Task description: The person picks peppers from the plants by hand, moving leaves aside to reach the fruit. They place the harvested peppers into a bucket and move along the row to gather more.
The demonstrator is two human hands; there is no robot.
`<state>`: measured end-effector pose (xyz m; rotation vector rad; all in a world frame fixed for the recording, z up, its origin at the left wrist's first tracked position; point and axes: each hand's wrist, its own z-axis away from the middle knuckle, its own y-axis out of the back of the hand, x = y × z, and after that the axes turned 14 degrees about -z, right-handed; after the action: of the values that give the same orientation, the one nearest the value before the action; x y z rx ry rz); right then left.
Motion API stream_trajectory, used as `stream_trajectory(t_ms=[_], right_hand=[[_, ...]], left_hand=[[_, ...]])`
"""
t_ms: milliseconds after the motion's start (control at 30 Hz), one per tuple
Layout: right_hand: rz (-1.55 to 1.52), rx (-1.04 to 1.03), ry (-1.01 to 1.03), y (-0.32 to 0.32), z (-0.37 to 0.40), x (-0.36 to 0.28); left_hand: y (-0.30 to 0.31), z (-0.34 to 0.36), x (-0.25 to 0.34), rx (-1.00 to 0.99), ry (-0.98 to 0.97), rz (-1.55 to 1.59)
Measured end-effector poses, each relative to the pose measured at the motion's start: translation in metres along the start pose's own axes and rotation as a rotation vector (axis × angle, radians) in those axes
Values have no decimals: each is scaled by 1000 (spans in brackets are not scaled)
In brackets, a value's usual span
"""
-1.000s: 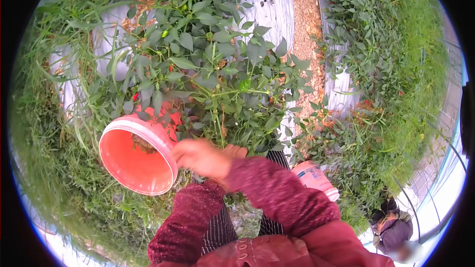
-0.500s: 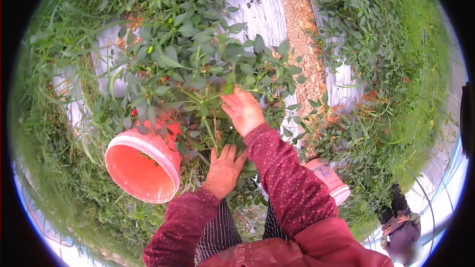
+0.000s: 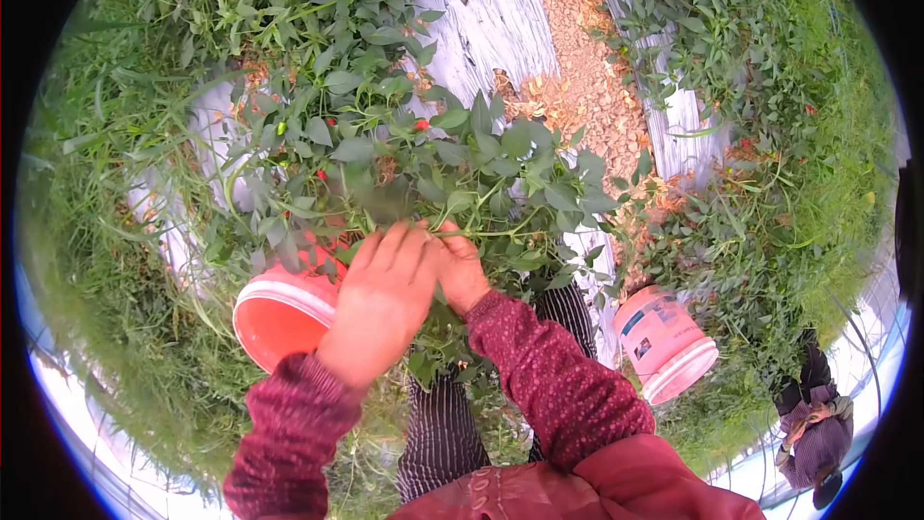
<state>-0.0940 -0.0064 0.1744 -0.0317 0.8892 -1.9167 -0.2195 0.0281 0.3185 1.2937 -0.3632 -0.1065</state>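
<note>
Both my hands meet at a green pepper plant (image 3: 481, 202) in front of my knees. My right hand (image 3: 462, 268) is closed, its thumb and fingers around a leafy branch that reaches out to the right. My left hand (image 3: 385, 299), slightly blurred, shows its back with fingers stretched out and pointing up, their tips touching the plant beside my right hand. Its thumb and palm are hidden. A red bucket (image 3: 281, 313) leans on its side just left of my left hand, partly covered by leaves and my wrist.
A pink bucket (image 3: 664, 342) with a label lies tilted at the right. Pale plastic sheeting (image 3: 481, 29) and a dirt path (image 3: 577, 67) run between plant rows. Red peppers (image 3: 422, 124) show among leaves. Another person (image 3: 816, 429) is at the lower right.
My left hand has risen from the plant's base up to the branches. My right hand has dropped lower and closed on a branch. The view has shifted, showing more of the pink bucket.
</note>
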Motion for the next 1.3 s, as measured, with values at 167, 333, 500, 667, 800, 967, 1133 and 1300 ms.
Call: stream_trajectory(t_ms=[167,333,500,667,800,967,1133,1300], right_hand=[[50,43,-14,-7,6,-10],[-90,94,-71,-2,9,-11],[-240,156,-67,6,11,-2],[-468,168,-169,12,7,-11],[-461,185,-200,9,8,-10],[-624,127,-319,0,16,-20],[-478,171,-357,13,21,-8],[-571,98,-182,25,9,6]], left_hand=[[-51,-13,-2,-297,5,-413],[-64,-7,4,-254,1,-410],[-61,-6,16,-277,1,-434],[-53,9,20,-175,31,-359],[-48,13,14,-182,73,-281],[-60,32,23,-338,-9,-276],[-29,16,18,-396,-49,77],[-6,2,34,-489,-110,274]])
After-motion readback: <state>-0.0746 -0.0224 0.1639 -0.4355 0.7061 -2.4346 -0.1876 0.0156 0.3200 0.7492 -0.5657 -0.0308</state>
